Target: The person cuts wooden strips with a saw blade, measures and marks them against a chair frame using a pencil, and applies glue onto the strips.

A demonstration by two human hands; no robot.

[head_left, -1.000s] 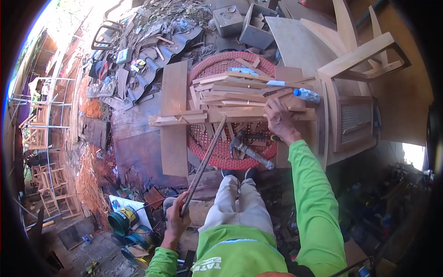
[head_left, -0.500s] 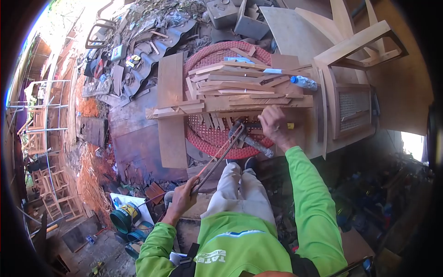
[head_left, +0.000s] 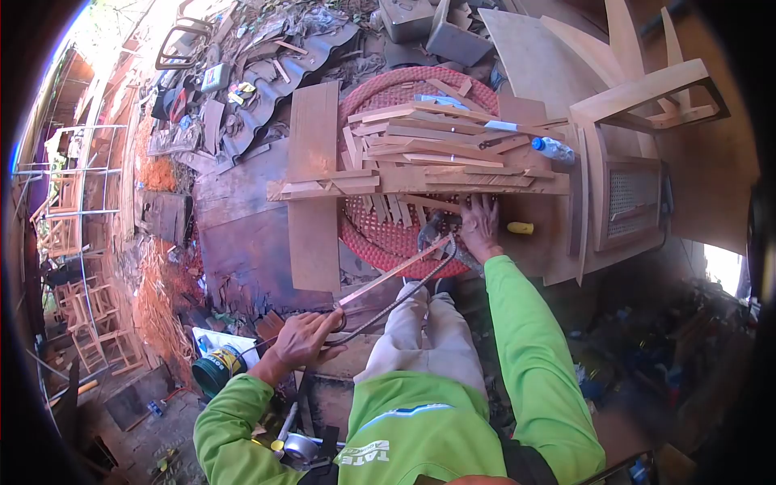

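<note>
So since the last frame the right hand [head_left: 480, 229] has shifted left toward the hammer [head_left: 428, 232], and the left hand [head_left: 304, 339] has swung outward with the hacksaw [head_left: 394, 272]. From my end, left fingers look wrapped round its handle end, tip reaching over the red woven tabletop's [head_left: 365, 242] near edge. Right fingers are spread, can't tell if they're gripping anything. My worry: if the tip skids, teeth could nick that right hand
</note>
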